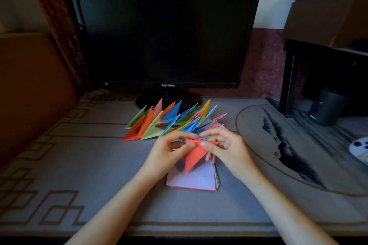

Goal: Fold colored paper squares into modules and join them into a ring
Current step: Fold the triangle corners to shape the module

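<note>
A red paper folded into a pointed triangle (194, 155) hangs tip-down above the table, pinched at its upper edge between both hands. My left hand (169, 152) pinches its left corner with thumb and fingers. My right hand (225, 148) pinches the right corner. Beneath them lies a stack of paper squares (196, 180), a pale lilac sheet on top with red and green edges showing. Behind the hands, several folded modules (169, 120) in red, orange, green, blue, yellow and pink lie in a fanned row.
A dark monitor (163, 32) on its stand fills the back of the desk, right behind the modules. A small black speaker (326, 107) sits under a shelf at the right. A white object (359, 148) lies at the right edge. A patterned cloth (79, 165) covers the desk.
</note>
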`<state>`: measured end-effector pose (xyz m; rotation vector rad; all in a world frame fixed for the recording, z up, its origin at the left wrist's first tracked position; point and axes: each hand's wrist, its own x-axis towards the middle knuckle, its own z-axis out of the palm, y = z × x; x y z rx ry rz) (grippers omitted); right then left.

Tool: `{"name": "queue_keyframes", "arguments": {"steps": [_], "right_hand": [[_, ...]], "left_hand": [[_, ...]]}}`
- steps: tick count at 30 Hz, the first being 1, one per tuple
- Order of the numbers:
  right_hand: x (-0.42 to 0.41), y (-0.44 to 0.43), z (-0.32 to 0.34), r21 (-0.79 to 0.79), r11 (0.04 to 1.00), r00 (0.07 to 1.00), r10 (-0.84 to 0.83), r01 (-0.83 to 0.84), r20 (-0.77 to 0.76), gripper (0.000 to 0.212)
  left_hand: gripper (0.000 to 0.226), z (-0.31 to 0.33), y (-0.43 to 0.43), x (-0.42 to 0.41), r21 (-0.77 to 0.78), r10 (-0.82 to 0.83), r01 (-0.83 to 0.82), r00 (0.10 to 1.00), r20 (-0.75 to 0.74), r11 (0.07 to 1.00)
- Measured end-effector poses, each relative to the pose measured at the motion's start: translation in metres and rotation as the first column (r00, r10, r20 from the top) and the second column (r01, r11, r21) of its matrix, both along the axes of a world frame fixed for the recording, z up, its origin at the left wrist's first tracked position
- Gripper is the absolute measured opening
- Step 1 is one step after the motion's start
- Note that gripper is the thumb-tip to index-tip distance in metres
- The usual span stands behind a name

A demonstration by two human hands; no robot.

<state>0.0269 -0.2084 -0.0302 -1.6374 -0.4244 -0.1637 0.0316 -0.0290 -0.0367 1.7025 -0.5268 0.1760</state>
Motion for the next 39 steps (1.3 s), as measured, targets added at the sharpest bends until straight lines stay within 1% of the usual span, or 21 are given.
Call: {"name": "queue_keyframes", "arguments": {"steps": [2,3,4,6,9,12,17,19,21,24,26,28,30,33,35,37,39], "right_hand": [[0.001,-0.001,0.002,0.057,0.998,1.000,-0.018,0.017,0.002,0.016],[0.001,-0.001,0.002,0.081,0.996,1.000,-0.027,0.026,0.004,0.016],[0.002,-0.001,0.003,0.099,0.995,0.999,-0.033,0.032,0.008,0.016],[0.002,-0.002,0.003,0.107,0.993,0.999,-0.040,0.038,0.016,0.016],[0.001,-0.004,0.004,0.087,0.996,1.000,-0.022,0.022,0.009,0.015],[0.002,-0.008,0.003,0.025,1.000,1.000,-0.017,0.017,-0.006,0.018],[0.004,-0.013,0.000,-0.088,0.994,0.997,-0.068,0.071,0.035,0.026],[0.005,-0.015,-0.001,-0.094,0.988,0.991,-0.116,0.123,0.071,0.031],[0.005,-0.020,0.000,-0.059,0.972,0.967,-0.219,0.227,0.127,0.030],[0.008,-0.034,0.004,0.089,0.896,0.878,-0.445,0.436,0.179,0.026],[0.010,-0.042,0.004,0.153,0.822,0.814,-0.566,0.548,0.128,0.029],[0.014,-0.046,0.000,0.135,0.772,0.771,-0.633,0.621,0.073,0.034],[0.019,-0.049,-0.006,0.082,0.756,0.755,-0.654,0.649,0.055,0.036],[0.025,-0.051,-0.015,-0.018,0.773,0.773,-0.634,0.634,0.021,0.035],[0.027,-0.052,-0.019,-0.123,0.783,0.790,-0.613,0.610,0.009,0.035],[0.026,-0.051,-0.020,-0.229,0.782,0.804,-0.595,0.580,0.007,0.033],[0.026,-0.049,-0.021,-0.339,0.755,0.809,-0.587,0.562,0.033,0.030]], "left_hand": [[0.035,-0.001,-0.002,-0.001,-0.046,-0.008,0.004,0.996,-0.087,0.999],[0.039,-0.001,-0.003,-0.001,-0.046,-0.028,0.023,0.992,-0.127,0.999],[0.037,-0.001,-0.004,-0.002,-0.055,-0.065,0.057,0.984,-0.167,0.997],[0.025,0.000,-0.007,-0.003,-0.112,-0.135,0.112,0.965,-0.224,0.987],[0.019,0.002,-0.005,0.000,-0.106,-0.068,0.047,0.976,-0.209,0.993],[0.024,0.001,-0.002,0.002,-0.074,-0.005,-0.010,0.979,-0.202,0.997],[0.021,0.000,-0.003,0.002,-0.056,0.036,-0.048,0.979,-0.202,0.997],[0.020,0.000,-0.002,0.003,-0.066,0.055,-0.069,0.979,-0.197,0.995],[0.017,-0.001,0.001,0.003,-0.085,0.075,-0.092,0.981,-0.180,0.992],[0.016,-0.001,0.004,0.004,-0.101,0.104,-0.121,0.982,-0.157,0.987],[0.016,-0.001,0.004,0.004,-0.055,0.132,-0.140,0.983,-0.124,0.989],[0.013,-0.003,0.004,0.004,0.064,0.152,-0.149,0.987,-0.056,0.987],[0.010,-0.004,0.005,0.004,0.180,0.129,-0.127,0.992,0.003,0.975],[0.013,-0.008,0.007,0.005,0.318,0.081,-0.106,0.993,0.091,0.942],[0.022,-0.009,0.008,0.005,0.377,0.043,-0.085,0.992,0.118,0.922],[0.042,-0.010,0.009,0.006,0.423,0.014,-0.071,0.991,0.136,0.903],[0.054,-0.012,0.010,0.006,0.472,0.008,-0.078,0.989,0.149,0.878]]}}
